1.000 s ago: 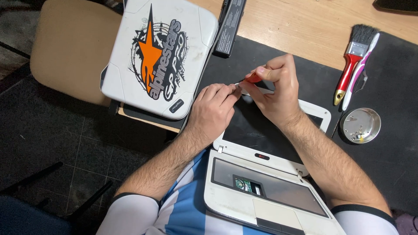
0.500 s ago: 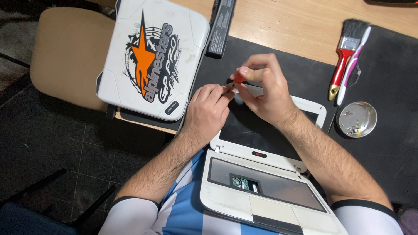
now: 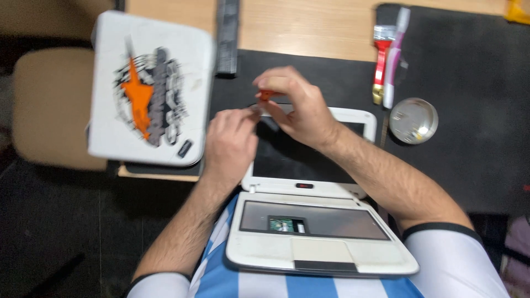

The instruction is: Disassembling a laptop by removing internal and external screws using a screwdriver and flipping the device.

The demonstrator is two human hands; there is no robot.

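My fingers [image 3: 265,95] of the right hand [image 3: 301,113] pinched the red-handled screwdriver [image 3: 267,94] above the open white laptop [image 3: 320,232], left hand [image 3: 232,138] fingers together at its tip; keyboard already out, internals exposed.

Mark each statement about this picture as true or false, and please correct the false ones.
1. The right hand pinches a small red-handled tool. True.
2. The white laptop is closed flat on the desk. False: it lies open, and its keyboard bay is empty, with a small circuit part showing.
3. A red-handled brush lies beside a round metal dish. True.
4. The white case with the orange and grey design lies to the right of the hands. False: it lies to their left, near the chair.
5. The left hand rests on the dish. False: it is over the laptop's screen edge, close to the right hand.
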